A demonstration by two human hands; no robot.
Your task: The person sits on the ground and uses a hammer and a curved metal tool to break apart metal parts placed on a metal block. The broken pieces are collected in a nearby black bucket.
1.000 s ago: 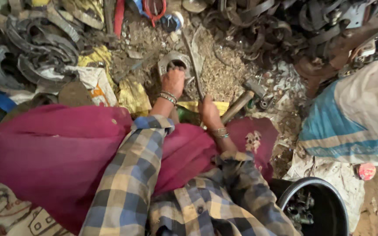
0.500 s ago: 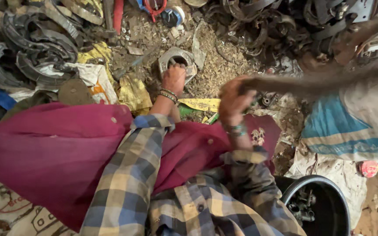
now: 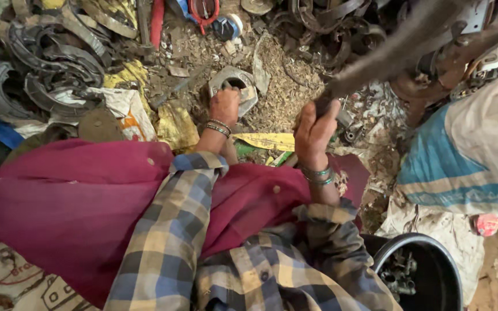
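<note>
My left hand [image 3: 225,107] grips a grey curved metal part [image 3: 233,82] lying on the dirt and scrap chips ahead of me. My right hand [image 3: 313,131] is raised and closed around the wooden handle of a hammer [image 3: 393,49], which blurs up toward the upper right. Both wrists wear bangles and my sleeves are plaid. A magenta cloth [image 3: 76,201] covers my lap.
A pile of curved metal shoes [image 3: 47,63] lies at the upper left, more dark scrap [image 3: 329,29] at the top. A blue and white sack [image 3: 468,155] sits on the right. A black bucket [image 3: 433,247] with small metal pieces stands at the lower right.
My right hand picked up the hammer from the ground and swung it up to the right. My left hand stayed on the metal part.
</note>
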